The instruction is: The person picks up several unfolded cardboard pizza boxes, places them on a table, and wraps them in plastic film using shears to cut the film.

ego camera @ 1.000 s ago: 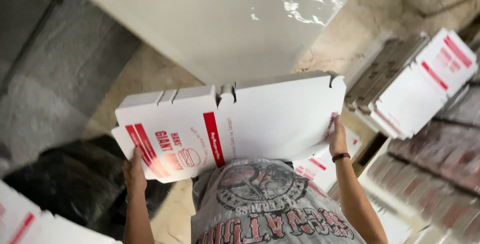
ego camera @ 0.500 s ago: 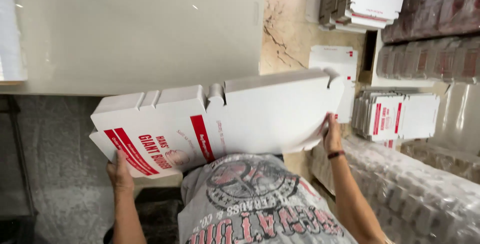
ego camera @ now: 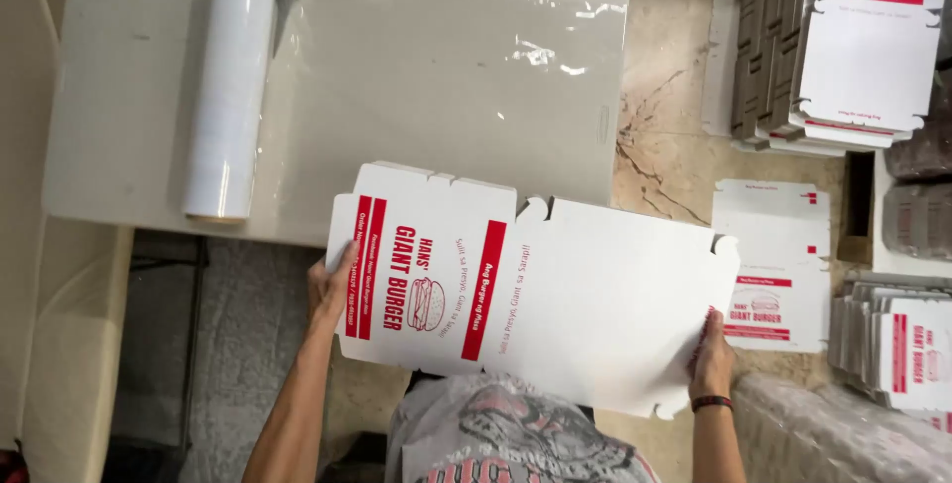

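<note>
1. Two hands hold one flat carton blank (ego camera: 535, 300), head view only. It spans left to right in front of the person's chest, long axis across the body, its far left edge just over the near edge of the white table (ego camera: 416, 76).
2. Left hand (ego camera: 330, 287) is clamped on the printed red-and-white end, thumb on top, fingers under.
3. Right hand (ego camera: 712, 354) is clamped on the plain white end, by the notched edge; dark wristband below it.
4. Each hand sits at one short end; neither is nearer the middle.
5. Roll of clear film (ego camera: 230, 81) lies on the table's left part, well apart from the blank.
6. Stacks of flat blanks (ego camera: 863, 47) lie to the right, on the floor side.
</note>
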